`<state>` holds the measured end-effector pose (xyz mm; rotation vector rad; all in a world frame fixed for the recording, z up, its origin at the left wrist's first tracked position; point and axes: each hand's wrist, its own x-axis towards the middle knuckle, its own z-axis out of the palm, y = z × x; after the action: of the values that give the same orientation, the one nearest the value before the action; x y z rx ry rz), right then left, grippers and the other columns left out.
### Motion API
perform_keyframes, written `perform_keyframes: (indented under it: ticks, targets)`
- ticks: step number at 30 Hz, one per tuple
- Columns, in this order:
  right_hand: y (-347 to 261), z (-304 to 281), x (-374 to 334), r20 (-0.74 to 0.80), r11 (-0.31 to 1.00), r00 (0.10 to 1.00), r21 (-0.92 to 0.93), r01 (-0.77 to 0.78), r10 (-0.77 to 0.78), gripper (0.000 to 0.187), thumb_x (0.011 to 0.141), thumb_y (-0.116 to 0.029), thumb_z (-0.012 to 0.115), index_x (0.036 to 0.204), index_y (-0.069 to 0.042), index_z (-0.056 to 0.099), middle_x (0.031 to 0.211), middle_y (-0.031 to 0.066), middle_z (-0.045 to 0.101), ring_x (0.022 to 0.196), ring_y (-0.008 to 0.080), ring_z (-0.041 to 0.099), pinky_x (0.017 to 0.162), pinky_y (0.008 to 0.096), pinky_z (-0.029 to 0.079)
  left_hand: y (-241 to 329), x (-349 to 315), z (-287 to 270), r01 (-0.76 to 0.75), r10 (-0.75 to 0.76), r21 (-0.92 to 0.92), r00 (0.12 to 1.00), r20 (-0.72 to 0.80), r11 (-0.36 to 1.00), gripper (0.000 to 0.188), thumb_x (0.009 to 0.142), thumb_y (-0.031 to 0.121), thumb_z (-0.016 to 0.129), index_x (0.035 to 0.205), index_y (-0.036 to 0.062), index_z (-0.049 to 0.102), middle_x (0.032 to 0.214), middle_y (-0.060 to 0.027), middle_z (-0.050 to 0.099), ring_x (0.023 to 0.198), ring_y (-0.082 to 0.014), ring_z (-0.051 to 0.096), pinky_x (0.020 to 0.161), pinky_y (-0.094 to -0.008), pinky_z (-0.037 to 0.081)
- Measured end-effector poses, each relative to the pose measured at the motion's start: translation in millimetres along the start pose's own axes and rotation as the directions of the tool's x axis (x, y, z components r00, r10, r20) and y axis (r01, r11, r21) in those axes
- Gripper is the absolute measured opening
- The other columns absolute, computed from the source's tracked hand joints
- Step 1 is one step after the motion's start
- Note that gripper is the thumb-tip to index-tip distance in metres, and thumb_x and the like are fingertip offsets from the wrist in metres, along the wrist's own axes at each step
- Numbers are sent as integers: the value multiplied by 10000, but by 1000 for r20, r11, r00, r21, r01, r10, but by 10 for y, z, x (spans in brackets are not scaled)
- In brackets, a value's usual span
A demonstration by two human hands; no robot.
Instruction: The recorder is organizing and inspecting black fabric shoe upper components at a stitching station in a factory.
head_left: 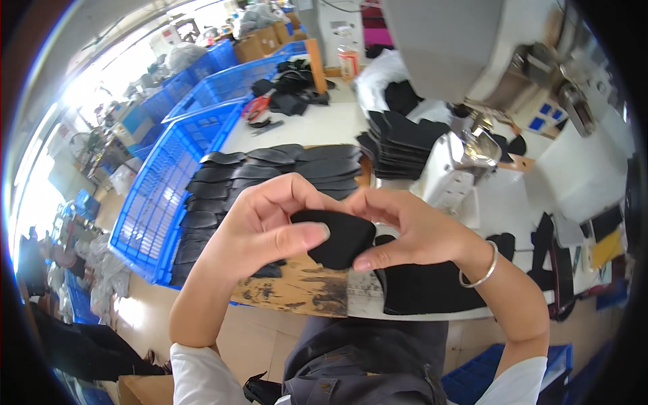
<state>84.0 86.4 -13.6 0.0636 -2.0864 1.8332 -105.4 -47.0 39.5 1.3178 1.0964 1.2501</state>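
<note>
Left hand and right hand each pinch the curved black piece between thumb and fingers, held above the worn wooden board. Assessment: even, light thumb pressure should avoid creasing; edges best kept visible.

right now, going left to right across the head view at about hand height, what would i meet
Blue crate → left hand → curved black piece held between the hands → right hand → pale bangle on that wrist → yellow piece near the right edge.
</note>
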Motion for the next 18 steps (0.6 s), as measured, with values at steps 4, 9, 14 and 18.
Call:
perform_keyframes:
  ticks: [4, 9, 14, 18]
  targets:
    - [-284, -174, -747, -99, 898, 893, 46, -437, 439, 209, 839, -118, 732, 951, 5, 606, 844, 11, 613, 844, 54, 577, 766, 212, 495, -190, 116, 392, 28, -30, 110, 999, 14, 994, 222, 804, 104, 735, 846, -1, 544, 941, -133, 640, 825, -110, 601, 714, -241, 488]
    - [-415, -137, -1416, -337, 764, 690, 183, -619, 640, 185, 883, -75, 664, 1007, 43, 594, 855, 17, 610, 786, 72, 623, 641, 216, 534, -550, 248, 802, 185, -262, 505, 961, 85, 843, 234, 815, 160, 759, 759, 24, 576, 681, 7, 573, 610, -45, 525, 550, -214, 432]
    - [-411, -28, -1616, -436, 611, 564, -38, -791, 702, 247, 818, -96, 740, 991, 11, 600, 769, 13, 619, 639, 64, 631, 592, 197, 501, -877, 247, 1015, -100, -123, 614, 943, 311, 783, 279, 832, 175, 731, 699, 32, 532, 547, -44, 552, 463, -156, 551, 467, -280, 424]
    - [-274, 33, -1762, -510, 709, 743, -316, -630, 433, 289, 767, -131, 782, 965, -4, 614, 770, 46, 629, 668, 89, 615, 630, 236, 483, -892, 263, 1062, -92, -165, 673, 937, 309, 734, 300, 836, 223, 711, 704, 27, 527, 556, -92, 563, 507, -257, 573, 473, -341, 415]
